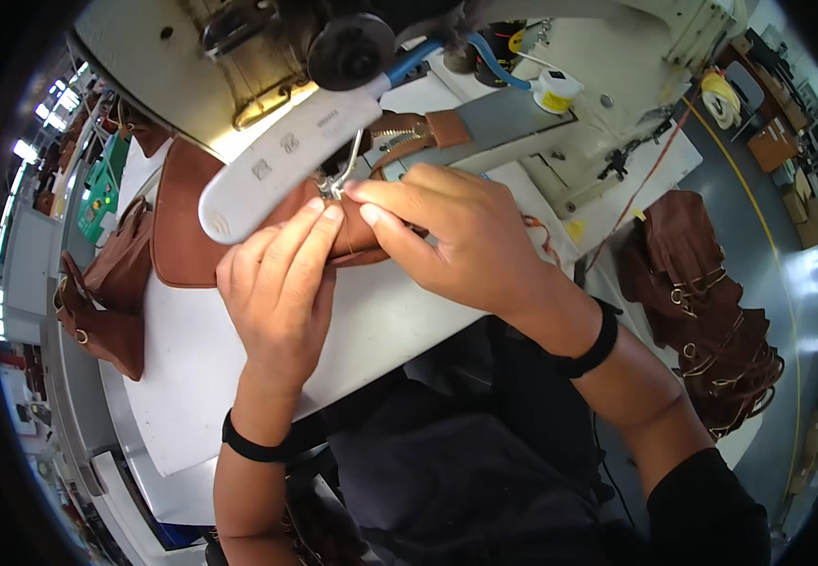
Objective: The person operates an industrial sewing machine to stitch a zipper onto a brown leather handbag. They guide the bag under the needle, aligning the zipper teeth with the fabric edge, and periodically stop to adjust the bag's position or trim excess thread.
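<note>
A brown leather bag piece (192, 222) lies under the needle area of a sewing machine (607, 57). My left hand (282, 288) rests on its near edge, fingers stretched out and their tips by the metal presser foot (329, 187). My right hand (461, 236) comes in from the right, index finger and thumb drawn together at the foot. What they pinch is too small to make out; a fine thread hangs close by. A long white machine cover (286, 165) partly hides the leather. Behind my right hand lies a brown strap with a zipper (409, 132).
Brown leather bags (112, 292) stand at the table's left. A heap of brown leather pieces with metal rings (701, 311) lies on the right. A small white bottle (557, 90) stands on the machine bed. The white tabletop (192, 377) ends close to my lap.
</note>
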Available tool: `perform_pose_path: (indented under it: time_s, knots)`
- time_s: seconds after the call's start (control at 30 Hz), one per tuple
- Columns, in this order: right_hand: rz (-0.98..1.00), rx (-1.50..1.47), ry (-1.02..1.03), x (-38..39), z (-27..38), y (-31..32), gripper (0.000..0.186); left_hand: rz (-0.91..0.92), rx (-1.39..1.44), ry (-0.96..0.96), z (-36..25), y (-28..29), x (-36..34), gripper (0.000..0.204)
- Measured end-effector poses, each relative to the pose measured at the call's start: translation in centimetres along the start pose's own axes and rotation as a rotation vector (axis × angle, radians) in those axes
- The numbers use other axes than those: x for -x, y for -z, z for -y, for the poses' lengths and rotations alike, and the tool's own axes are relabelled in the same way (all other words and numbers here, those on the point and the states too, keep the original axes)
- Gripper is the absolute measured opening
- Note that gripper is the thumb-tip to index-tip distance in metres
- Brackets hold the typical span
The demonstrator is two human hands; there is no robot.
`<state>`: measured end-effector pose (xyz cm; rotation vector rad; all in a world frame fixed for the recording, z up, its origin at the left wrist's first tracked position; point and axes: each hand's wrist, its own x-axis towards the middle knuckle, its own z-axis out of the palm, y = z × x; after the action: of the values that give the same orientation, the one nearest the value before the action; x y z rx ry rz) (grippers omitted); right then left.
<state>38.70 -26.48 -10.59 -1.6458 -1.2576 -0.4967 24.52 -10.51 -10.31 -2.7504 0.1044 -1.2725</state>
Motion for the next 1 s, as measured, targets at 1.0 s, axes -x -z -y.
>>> perform_pose_path:
  time_s: [1.0]
  knots:
    - [0.245,0.025,-0.152,-2.2,0.1,1.3,0.009,0.361,0.231,0.4,-4.9,4.0,0.3,0.086]
